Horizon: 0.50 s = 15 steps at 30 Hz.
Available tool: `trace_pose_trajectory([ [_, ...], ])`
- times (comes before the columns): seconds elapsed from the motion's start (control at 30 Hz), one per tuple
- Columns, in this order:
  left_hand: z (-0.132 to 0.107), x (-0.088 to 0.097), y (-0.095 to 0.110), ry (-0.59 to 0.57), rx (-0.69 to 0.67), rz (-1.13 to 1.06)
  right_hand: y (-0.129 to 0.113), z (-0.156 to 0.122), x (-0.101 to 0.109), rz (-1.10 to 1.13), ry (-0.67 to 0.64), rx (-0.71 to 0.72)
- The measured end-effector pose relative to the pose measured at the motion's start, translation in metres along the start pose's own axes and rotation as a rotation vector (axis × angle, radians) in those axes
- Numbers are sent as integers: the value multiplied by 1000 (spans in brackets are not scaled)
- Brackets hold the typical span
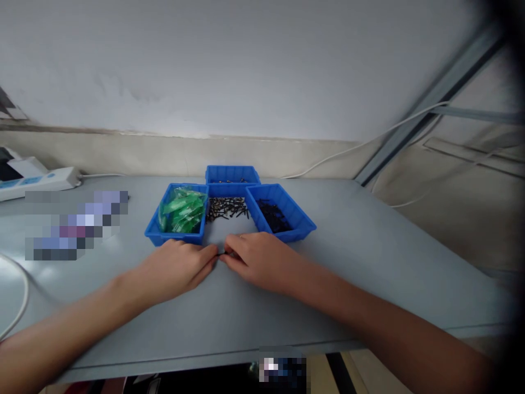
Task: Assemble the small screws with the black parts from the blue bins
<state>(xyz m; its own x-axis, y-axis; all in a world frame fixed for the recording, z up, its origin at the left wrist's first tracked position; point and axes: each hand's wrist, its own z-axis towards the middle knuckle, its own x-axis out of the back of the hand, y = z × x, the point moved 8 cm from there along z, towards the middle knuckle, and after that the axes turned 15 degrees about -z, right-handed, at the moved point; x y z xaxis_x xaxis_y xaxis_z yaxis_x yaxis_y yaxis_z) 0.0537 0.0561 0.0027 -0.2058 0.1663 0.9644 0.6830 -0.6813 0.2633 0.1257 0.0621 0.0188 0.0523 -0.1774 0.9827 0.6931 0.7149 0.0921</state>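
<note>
My left hand and my right hand rest on the grey table, fingertips meeting in a pinch around a tiny dark piece that is too small to name. Just beyond them lies a loose pile of small dark screws on the table. A blue tray on the left holds green plastic bags. On the right, another blue tray holds dark small parts. A third blue tray stands behind the pile.
A white power strip lies at the far left, with a white cable curving near the left edge. Another white cable runs along the wall to a metal frame at the right. The table's front edge is close below my arms.
</note>
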Motion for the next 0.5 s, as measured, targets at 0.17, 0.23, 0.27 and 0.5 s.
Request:
trace_pose_trajectory([
  [0.17,-1,-1,2,-14,-16,-64,-3,1,6,158,19,21],
  [0.23,-1,-2,2,-14,-24,-76,-4,1,6,173,21,27],
  [0.27,-1,-2,2,-12,-25,-79,-4,1,6,168,23,29],
  [0.5,0,-2,-2,21,-8,-15,-3,0,5,-20,35,36],
])
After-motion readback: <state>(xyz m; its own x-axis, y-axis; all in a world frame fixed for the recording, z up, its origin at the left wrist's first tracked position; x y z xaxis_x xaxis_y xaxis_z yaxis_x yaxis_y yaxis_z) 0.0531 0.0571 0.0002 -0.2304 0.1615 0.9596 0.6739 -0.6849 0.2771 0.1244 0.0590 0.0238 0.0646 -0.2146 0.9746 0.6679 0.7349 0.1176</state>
